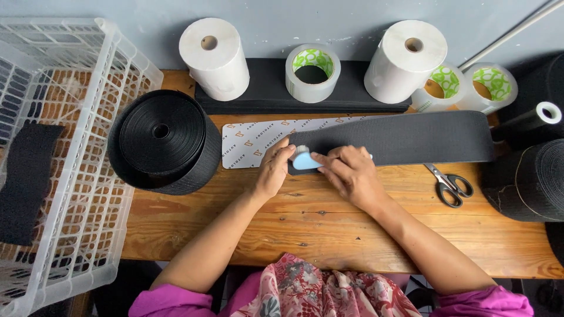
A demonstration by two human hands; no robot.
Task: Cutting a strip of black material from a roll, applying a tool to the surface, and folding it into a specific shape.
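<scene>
While hands meet, left hand (273,170), right hand (351,173), apparently pinching blue tool (305,161) between.

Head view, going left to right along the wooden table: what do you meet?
White plastic crate → big black strap roll → left hand → light blue tool → right hand → scissors → black roll at the right edge.

The person wears a bright magenta top with short sleeves (176,300) and a pink floral-patterned cloth (329,293) over the lap, forearms bare.
</scene>
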